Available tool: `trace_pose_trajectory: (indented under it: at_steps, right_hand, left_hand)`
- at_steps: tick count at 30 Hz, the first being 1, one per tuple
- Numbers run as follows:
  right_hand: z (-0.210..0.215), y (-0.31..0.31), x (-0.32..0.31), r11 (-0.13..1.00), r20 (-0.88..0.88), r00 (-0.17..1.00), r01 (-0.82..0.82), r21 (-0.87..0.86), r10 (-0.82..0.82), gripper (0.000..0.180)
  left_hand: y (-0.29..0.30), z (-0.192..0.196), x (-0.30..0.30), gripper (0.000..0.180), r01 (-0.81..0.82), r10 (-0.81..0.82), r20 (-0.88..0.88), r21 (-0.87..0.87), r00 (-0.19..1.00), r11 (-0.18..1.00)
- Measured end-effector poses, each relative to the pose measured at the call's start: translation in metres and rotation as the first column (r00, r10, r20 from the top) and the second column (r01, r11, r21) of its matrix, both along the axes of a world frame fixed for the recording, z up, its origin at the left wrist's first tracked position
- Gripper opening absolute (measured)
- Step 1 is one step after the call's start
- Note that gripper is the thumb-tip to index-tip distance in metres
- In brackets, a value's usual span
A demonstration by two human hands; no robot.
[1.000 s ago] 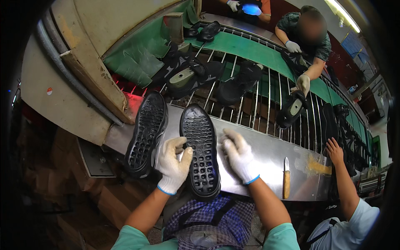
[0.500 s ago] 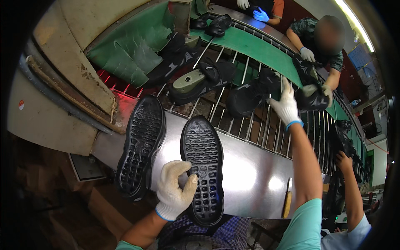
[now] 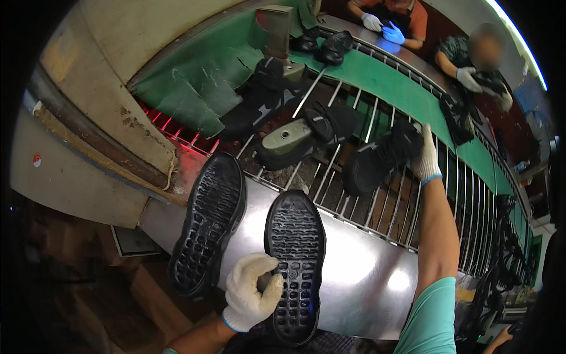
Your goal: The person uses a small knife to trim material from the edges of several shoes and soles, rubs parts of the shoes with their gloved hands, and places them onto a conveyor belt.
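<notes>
My left hand (image 3: 252, 290), in a white knit glove, is at the left edge of a black shoe sole (image 3: 295, 253). Its thumb and forefinger curve apart over the sole, with a gap between them. That sole lies tread up on the metal ledge, its lower end at the near edge. A second black sole (image 3: 209, 221) lies to its left, also tread up. My right hand (image 3: 428, 158), gloved too, reaches far out and grips a black shoe (image 3: 377, 159) by its heel on the wire rack; its fingers are partly hidden behind the shoe.
Another black shoe (image 3: 309, 137) with a green last sits on the bar rack (image 3: 368, 215), beside others near a torn green flap (image 3: 188, 100). Across the green belt (image 3: 407, 82), gloved co-workers handle things. The beige machine housing (image 3: 106, 124) stands at left.
My right hand has closed from spread fingers onto the heel of the shoe. The view has shifted, and the co-worker at far right has drawn back with a shoe.
</notes>
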State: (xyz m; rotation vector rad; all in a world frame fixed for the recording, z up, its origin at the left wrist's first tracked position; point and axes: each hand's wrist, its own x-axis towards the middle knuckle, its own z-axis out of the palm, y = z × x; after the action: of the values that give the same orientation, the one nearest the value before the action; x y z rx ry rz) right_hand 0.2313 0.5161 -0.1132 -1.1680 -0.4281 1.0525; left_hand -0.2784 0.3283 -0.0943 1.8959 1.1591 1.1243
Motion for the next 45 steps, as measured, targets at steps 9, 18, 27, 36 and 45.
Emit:
trace_pose_trajectory:
  at_steps: [9,18,27,36,45]
  right_hand:
    - [0.048,-0.117,0.044,0.964,-0.077,0.972,-0.208,0.165,0.223,0.057]
    - [0.094,-0.270,-0.113,0.784,0.645,0.448,-0.311,-0.537,0.619,0.108]
    - [0.097,-0.358,-0.203,0.866,0.726,0.570,0.049,-0.498,0.385,0.090]
    - [0.061,-0.495,-0.302,0.867,0.667,0.720,0.194,-0.459,0.192,0.112]
    - [0.064,-0.551,-0.352,0.908,0.653,0.748,0.183,-0.377,0.120,0.110]
  left_hand:
    - [-0.002,0.006,0.008,0.027,-0.046,0.047,-0.002,0.084,0.999,0.995]
    - [-0.002,-0.015,0.006,0.024,-0.101,0.100,0.074,0.017,0.992,0.995]
    - [0.003,-0.019,0.009,0.024,-0.065,0.060,0.089,0.062,0.994,0.996]
    - [0.012,-0.035,0.004,0.024,-0.019,0.010,0.068,0.128,0.998,0.992]
    - [0.026,-0.037,0.000,0.032,0.005,-0.009,0.027,0.110,1.000,0.994]
